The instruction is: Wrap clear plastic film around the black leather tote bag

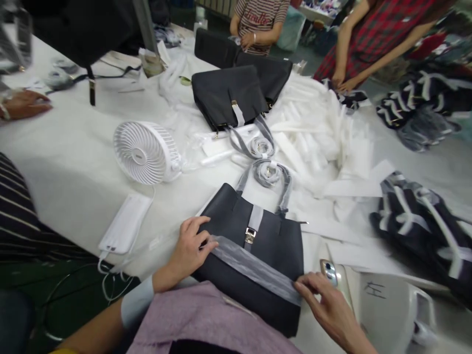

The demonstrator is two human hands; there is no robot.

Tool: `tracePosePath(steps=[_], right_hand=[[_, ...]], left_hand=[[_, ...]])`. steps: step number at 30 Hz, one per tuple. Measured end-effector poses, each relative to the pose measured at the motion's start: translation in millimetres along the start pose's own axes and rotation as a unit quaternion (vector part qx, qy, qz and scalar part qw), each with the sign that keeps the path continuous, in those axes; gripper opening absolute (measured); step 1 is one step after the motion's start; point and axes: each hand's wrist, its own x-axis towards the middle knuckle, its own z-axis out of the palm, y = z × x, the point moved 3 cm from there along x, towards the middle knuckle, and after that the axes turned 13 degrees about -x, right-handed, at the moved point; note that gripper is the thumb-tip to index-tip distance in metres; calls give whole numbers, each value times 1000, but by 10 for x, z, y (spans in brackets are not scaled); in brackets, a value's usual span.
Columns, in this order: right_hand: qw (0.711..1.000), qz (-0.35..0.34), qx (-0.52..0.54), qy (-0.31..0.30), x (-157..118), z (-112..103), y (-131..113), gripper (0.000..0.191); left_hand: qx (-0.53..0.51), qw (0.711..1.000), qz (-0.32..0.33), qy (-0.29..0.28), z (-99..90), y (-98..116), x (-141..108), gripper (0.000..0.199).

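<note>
A black handbag lies at the table's near edge, its handles wrapped in grey film and pointing away from me. Across its front runs a strip of translucent wrapping, below the gold clasp. My left hand pinches the strip's left end between thumb and fingers. At the bag's right edge, my right hand has thumb and fingers together on the strip's other end. A coiled, wrapped strap rests between the handles.
A white fan and a white power bank with a cable stand left. More black bags and heaped white paper lie beyond. Wrapped black items and a phone are right. Other people's hands show at the table's far side and left.
</note>
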Motion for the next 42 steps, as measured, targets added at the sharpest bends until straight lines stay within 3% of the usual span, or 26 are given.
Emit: tracePosePath(steps=[6, 9, 16, 19, 24, 28, 31, 33, 37, 40, 42], right_hand=[[974, -152, -113, 125, 166, -113, -166, 24], [966, -197, -117, 122, 409, -114, -419, 23], [960, -272, -14, 69, 1261, 371, -1351, 23], [956, -274, 69, 75, 1453, 590, -1583, 17], [954, -227, 167, 101, 1511, 806, -1610, 8], [955, -235, 114, 144, 1545, 850, -1639, 14], [948, -249, 72, 184, 1569, 830, -1680, 20], [943, -264, 34, 200, 1565, 820, -1696, 24], [936, -283, 2, 208, 1537, 839, -1676, 31], [935, -284, -1, 215, 1532, 869, -1649, 34], [933, -286, -9, 218, 1536, 883, -1642, 33]], left_hand=[[-18, 993, -40, 109, 0, -64, 5, 16], [-46, 990, -44, 123, -13, -94, 26, 21], [-108, 985, -45, 128, -63, -165, 88, 17], [-127, 982, -47, 133, -76, -192, 78, 17], [-197, 964, -107, 145, -74, -271, 68, 14], [-259, 934, -194, 149, -100, -333, 162, 11], [-300, 918, -227, 124, -173, -359, 258, 24], [-301, 909, -251, 144, -288, -394, 258, 32], [-248, 878, -329, 242, -570, -476, -40, 53], [-267, 840, -439, 172, -551, -477, -411, 66], [-341, 777, -506, 155, -447, -446, -624, 61]])
